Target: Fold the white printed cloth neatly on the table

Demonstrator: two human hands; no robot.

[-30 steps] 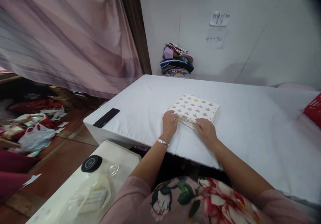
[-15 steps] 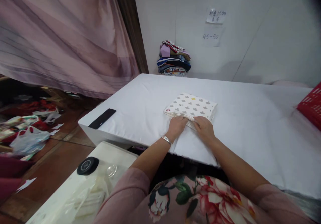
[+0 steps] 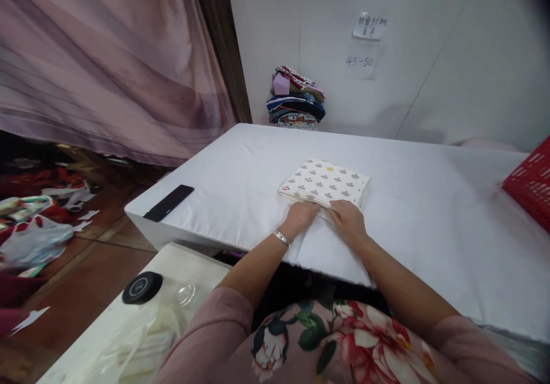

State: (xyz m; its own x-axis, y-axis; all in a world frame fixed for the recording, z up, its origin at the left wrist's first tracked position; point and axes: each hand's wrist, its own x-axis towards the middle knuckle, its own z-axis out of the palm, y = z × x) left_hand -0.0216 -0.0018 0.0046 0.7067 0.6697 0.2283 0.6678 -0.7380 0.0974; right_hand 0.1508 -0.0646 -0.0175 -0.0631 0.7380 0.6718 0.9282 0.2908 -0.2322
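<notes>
A folded white cloth with grey duck-like prints, plus one yellow and one red figure, lies flat on the white-covered table. At its near edge, my left hand is closed, its fingertips tucked into the folded layers. Close beside it, my right hand grips the same edge, thumb toward the left hand. Both hands hide part of the near fold, and what the fingertips do between the layers cannot be seen.
A black phone lies at the table's left edge. Folded clothes are stacked against the wall. A red plastic basket stands at the right. A lower white surface at front left carries a round black object and clear plastic wrapping.
The left hand has slid slightly down and left along the cloth's near edge. The right hand keeps its hold. The view has shifted a little.
</notes>
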